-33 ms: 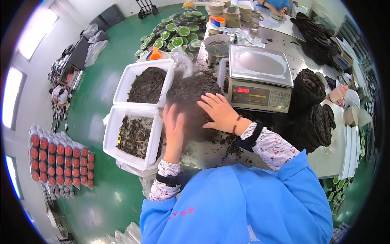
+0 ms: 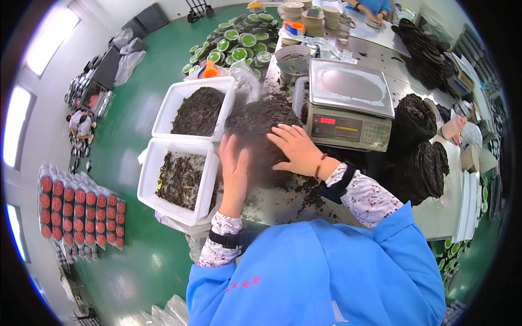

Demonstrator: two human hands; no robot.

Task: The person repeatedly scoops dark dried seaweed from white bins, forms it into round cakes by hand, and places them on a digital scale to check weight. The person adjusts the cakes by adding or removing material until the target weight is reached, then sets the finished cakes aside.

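Note:
A dark mound of fibrous stuff that looks like dried seaweed (image 2: 258, 122) lies on the metal table between my hands; its near part is blurred. At its left side stands my left hand (image 2: 234, 176), open with the fingers upright and apart, beside the white bins. My right hand (image 2: 298, 152) rests flat on the mound's right side, fingers spread, just left of the digital scale (image 2: 350, 125). The scale's steel pan carries nothing. Whether my left palm touches the mound I cannot tell.
Two white bins, a far one (image 2: 157, 122) and a near one (image 2: 142, 190), hold dark flakes. Round dark stacks (image 2: 416, 117) stand right of the scale. A clear tub (image 2: 292, 64) and paper-disc stacks (image 2: 311, 27) sit farther back. Another person's hands (image 2: 372, 19) work at the far table.

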